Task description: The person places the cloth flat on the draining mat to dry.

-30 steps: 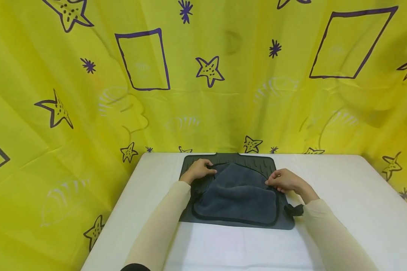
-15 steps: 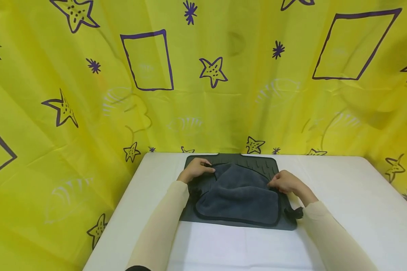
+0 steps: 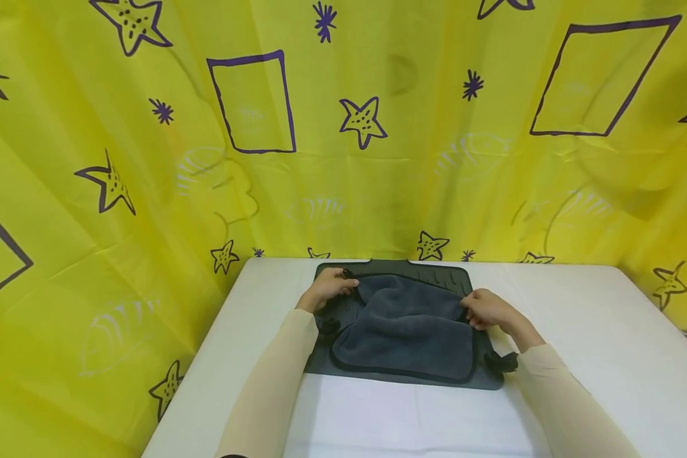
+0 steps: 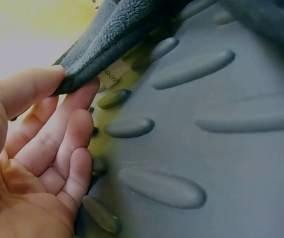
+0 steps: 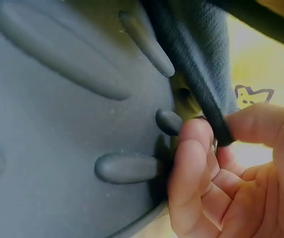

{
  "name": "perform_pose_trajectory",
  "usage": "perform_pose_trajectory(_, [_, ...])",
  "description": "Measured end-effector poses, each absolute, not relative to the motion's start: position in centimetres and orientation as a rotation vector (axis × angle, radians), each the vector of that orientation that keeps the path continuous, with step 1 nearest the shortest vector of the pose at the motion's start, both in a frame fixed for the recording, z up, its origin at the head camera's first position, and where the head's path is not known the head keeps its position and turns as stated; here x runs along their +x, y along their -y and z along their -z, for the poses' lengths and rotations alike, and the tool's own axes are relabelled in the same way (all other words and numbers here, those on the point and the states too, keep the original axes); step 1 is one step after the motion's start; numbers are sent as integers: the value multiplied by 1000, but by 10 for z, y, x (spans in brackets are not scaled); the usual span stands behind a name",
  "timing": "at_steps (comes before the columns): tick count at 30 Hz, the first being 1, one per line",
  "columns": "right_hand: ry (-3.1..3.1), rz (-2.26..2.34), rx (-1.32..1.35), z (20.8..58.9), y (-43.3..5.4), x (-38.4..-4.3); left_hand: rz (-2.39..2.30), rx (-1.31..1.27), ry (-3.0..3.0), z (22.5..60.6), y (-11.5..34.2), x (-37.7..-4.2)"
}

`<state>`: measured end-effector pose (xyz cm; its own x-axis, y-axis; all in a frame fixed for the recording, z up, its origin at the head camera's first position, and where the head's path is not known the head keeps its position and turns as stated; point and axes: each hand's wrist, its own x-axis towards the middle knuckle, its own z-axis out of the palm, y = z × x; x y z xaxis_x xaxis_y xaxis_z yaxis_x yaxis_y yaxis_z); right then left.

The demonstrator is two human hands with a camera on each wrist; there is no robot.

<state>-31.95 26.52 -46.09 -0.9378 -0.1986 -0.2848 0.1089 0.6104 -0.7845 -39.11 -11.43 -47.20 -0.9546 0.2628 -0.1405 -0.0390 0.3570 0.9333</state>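
A dark grey-blue cloth (image 3: 412, 346) with black edging lies rumpled, with a fold across its middle, on a dark grey ridged mat (image 3: 346, 312). My left hand (image 3: 329, 287) pinches the cloth's far left corner; the left wrist view shows thumb and forefinger on that corner (image 4: 102, 49), raised off the mat, the other fingers loosely curled. At the far right corner, my right hand (image 3: 488, 310) pinches the edging. In the right wrist view this edge of the cloth (image 5: 196, 69) runs into the grip of thumb and fingers, above the mat's ridges (image 5: 127, 168).
The mat sits on a white table (image 3: 595, 343), close to its far edge. Behind and at the sides hangs a yellow curtain (image 3: 343, 191) with dark stars and line drawings. Dark straps hang at both wrists, the right one (image 3: 500, 361) over the mat's edge.
My hands have drawn slightly apart. The cloth's far right corner has come up and outward with my right hand, and its far edge is straighter. The near part stays put.
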Motion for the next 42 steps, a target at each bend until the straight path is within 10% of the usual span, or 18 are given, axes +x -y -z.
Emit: perform_pose_trajectory(42, [-2385,1361,-71,463,-275,-313,-1615,380,-2312,475,116,-383])
